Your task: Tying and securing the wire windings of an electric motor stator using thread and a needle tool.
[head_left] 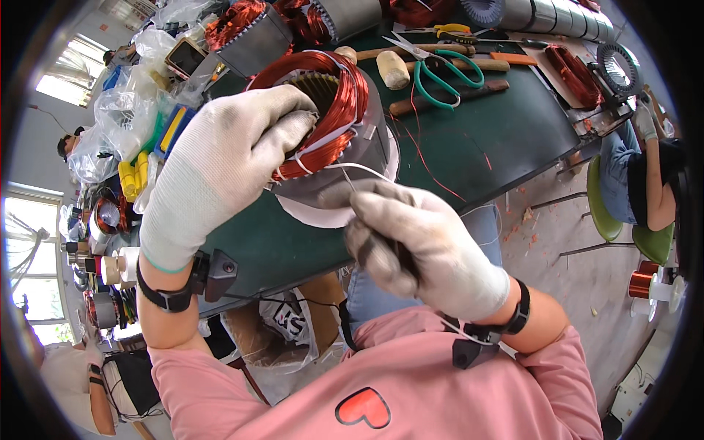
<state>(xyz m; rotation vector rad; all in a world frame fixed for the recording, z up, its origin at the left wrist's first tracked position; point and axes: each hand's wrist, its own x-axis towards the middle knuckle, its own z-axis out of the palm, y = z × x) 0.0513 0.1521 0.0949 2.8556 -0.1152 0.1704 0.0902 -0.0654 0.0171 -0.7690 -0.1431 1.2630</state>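
A motor stator stands on the table, its grey metal body topped by a ring of red copper winding. My left hand, in a white glove, is closed on the near left part of the winding, fingertips reaching into the bore. In a grubby white glove, my right hand pinches a thin metal needle just outside the winding's near edge. White lacing cord runs from the winding toward the right hand. The ends of the right fingers are partly hidden.
On the green table lie green-handled scissors, a wooden mallet head, wooden handles and loose red wire. More stators stand behind. Plastic bags crowd the left. A person sits by a green chair at right.
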